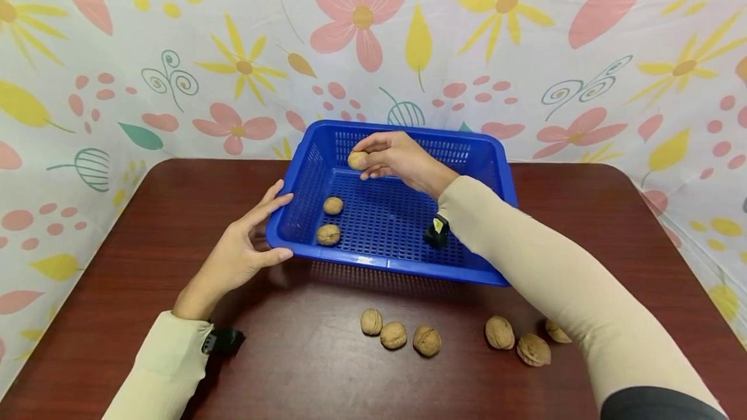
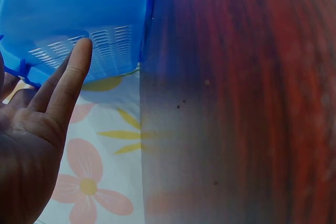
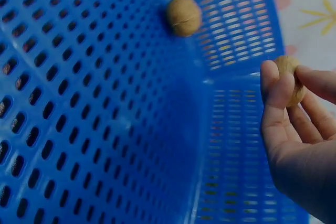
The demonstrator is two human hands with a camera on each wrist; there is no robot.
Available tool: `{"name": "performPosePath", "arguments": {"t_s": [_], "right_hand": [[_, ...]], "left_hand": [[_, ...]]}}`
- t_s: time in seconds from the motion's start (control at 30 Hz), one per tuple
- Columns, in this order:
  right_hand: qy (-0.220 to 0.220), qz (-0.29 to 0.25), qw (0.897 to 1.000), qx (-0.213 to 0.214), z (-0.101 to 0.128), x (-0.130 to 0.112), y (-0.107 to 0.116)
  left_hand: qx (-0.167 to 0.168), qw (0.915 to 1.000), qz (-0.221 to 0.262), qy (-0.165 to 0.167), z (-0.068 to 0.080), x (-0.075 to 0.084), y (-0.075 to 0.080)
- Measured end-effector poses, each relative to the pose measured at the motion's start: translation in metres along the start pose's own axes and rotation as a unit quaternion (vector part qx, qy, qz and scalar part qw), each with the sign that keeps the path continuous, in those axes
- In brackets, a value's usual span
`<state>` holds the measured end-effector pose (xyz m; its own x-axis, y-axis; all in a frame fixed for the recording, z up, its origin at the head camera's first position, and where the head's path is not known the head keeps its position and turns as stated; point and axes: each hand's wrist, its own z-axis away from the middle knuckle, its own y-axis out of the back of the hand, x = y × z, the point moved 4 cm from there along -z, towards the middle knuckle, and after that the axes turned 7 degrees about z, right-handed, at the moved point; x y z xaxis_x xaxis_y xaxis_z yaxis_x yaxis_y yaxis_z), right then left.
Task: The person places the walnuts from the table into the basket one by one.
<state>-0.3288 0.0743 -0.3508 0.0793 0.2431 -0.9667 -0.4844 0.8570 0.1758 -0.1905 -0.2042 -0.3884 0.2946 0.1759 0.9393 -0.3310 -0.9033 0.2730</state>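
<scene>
A blue plastic basket (image 1: 388, 263) with slotted walls stands on the table. My right hand (image 1: 403, 159) pinches a walnut (image 1: 358, 161) between fingertips and thumb, over the basket's back left part; the right wrist view also shows this walnut (image 3: 290, 80) in the fingers. Along the left side inside lie two walnuts, one farther back (image 1: 333, 205) and one by the front wall (image 1: 329, 234). At the basket's left rim is my left hand (image 1: 236, 251), its fingers extended along the edge and its thumb by the front left corner. In the left wrist view a straight finger (image 2: 73, 77) overlaps the outer wall.
Three walnuts (image 1: 393, 336) lie in a row on the brown table (image 1: 280, 355) before the basket. Further right are more walnuts (image 1: 533, 350), one partly hidden by my right sleeve (image 1: 543, 258). A flower-patterned cloth (image 1: 408, 37) hangs behind the table.
</scene>
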Motion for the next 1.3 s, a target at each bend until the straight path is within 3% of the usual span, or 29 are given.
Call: {"name": "performPosePath", "arguments": {"t_s": [0.23,0.77,1.3], "right_hand": [[-0.017,0.024,0.999,-0.030,-0.018,0.014,-0.017],[-0.054,0.063,0.996,-0.028,-0.034,0.029,-0.026],[-0.041,0.085,0.995,-0.036,-0.046,0.038,-0.037]], "left_hand": [[-0.002,1.0000,0.000,-0.003,-0.001,0.000,-0.001],[-0.004,0.9999,-0.011,-0.006,-0.004,0.005,-0.002],[0.002,0.9999,-0.014,-0.006,-0.001,0.000,0.001]]}}
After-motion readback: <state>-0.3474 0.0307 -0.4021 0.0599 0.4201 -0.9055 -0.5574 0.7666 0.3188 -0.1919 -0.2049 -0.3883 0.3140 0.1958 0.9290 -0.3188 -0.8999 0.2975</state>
